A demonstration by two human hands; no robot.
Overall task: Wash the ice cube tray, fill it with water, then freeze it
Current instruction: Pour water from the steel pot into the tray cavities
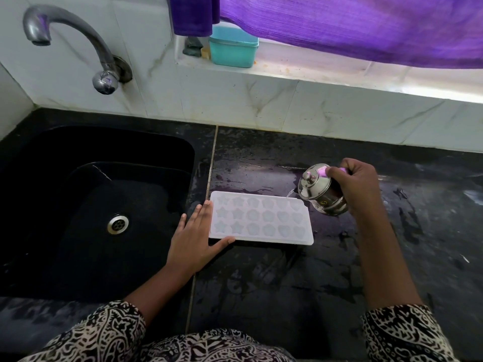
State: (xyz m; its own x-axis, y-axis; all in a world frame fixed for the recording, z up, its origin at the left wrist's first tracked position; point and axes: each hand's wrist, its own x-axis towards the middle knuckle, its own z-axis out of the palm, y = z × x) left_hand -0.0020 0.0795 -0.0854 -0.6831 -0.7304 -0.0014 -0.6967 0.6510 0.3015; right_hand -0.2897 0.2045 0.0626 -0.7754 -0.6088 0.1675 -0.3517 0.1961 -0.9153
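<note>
On black counter [287,283] beside sink [78,244]: ice cube tray [261,220], flat, moulds up. Left hand [192,244], fingers [202,214] straight, braced at its left edge, likely steadying. Right hand [358,186] gripping tilted steel pot [318,192], trickling water [290,194] into far-right corner.

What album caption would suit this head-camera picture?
The right hand tips a steel jug, trickling water into the ice cube tray while the left hand steadies it.

R hand [358,186] grips a tilted steel jug [318,192], thin water stream [289,195] falling at the far-right corner of the white ice cube tray [261,219] on black worktop [287,283]. L hand [194,236], fingers [203,212] straight, touches tray's left edge, beside sink [78,205] w/ tap [65,30].
</note>
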